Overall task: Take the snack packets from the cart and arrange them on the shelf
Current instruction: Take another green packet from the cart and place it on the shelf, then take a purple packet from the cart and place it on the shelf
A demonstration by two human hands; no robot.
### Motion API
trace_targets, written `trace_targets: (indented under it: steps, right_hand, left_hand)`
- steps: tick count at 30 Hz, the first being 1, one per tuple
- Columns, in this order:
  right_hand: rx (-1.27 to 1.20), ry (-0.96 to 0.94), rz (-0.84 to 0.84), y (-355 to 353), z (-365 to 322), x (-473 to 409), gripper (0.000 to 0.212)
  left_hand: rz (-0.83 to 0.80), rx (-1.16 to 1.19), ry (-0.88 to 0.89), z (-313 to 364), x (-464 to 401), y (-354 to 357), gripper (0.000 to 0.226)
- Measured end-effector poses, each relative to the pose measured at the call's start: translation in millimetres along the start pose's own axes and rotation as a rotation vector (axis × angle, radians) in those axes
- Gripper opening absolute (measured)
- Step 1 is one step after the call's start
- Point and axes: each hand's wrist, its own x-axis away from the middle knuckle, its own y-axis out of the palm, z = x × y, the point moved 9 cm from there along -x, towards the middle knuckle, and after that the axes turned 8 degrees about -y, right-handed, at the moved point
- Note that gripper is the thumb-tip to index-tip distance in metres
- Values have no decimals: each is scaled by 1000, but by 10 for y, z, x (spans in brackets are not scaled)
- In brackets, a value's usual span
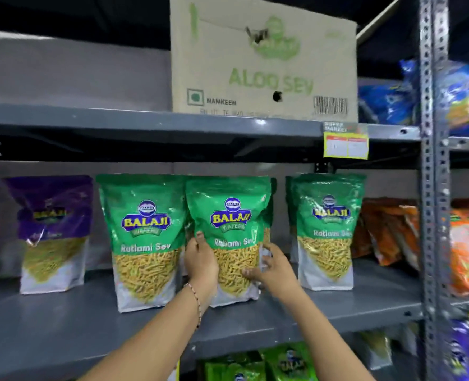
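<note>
A green Ratlami Sev packet (pixel 229 213) stands upright on the grey middle shelf (pixel 63 320), with both hands on it. My left hand (pixel 200 261) grips its left edge and my right hand (pixel 273 268) grips its lower right edge. Another packet shows partly behind it. To its left stands a second green packet (pixel 142 237), close beside it. A third green packet (pixel 328 229) stands apart at the right. The cart is out of view.
Purple packets (pixel 53 232) stand at the left of the same shelf. Orange packets (pixel 387 232) lie at its right end. An Aloo Sev carton (pixel 263 59) sits on the shelf above. A perforated steel upright (pixel 434 188) stands at the right. More green packets (pixel 282 364) fill the shelf below.
</note>
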Motion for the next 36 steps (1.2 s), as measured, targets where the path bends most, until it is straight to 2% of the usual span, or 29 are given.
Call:
trace_targets:
  steps: [3,10,15,17,19,22,23,26,28,32,34,36]
  right_hand:
    - [1,-10,30,-17,125,-176,102]
    - [-4,-9,48,-26,186,-204,86]
    - [-81,8,63,-18,138,-60,88]
    - [-67,-9,148,-20,67,52,86]
    - [-27,-78,314,-89,-144,235,79]
    - [-209,-299,488,143,-595,618,57]
    - [-290,-383,478,366,-771,757,50]
    - [-433,-572,289,1160,-1224,1206,34]
    - [-443,-632,80,1829,-1338,1516,29]
    - [-441,-503,-520,3545,-1099,2276,37]
    - [-391,-413,-797,4261,-860,2771,31]
    - [-311,-371,-1057,4910,-583,3339,28]
  left_hand:
    - [-12,-37,-22,-57,-69,120,49]
    - [-65,-32,-17,-124,-37,242,48]
    - [-184,-67,-158,-221,119,141,50]
    - [-252,-105,-136,-178,254,62,47]
    - [-361,-76,-138,-103,476,-37,43]
    - [-457,168,-226,37,818,-553,34]
    - [-463,221,-232,57,887,-840,36]
    - [-352,227,-154,78,1071,-1756,43]
    - [-204,171,-140,-92,1136,-2461,44]
    - [208,-43,-306,-810,1323,-4394,31]
    - [371,-314,-379,-1188,1636,-5401,19]
    - [510,-574,-546,-1577,2116,-6381,24]
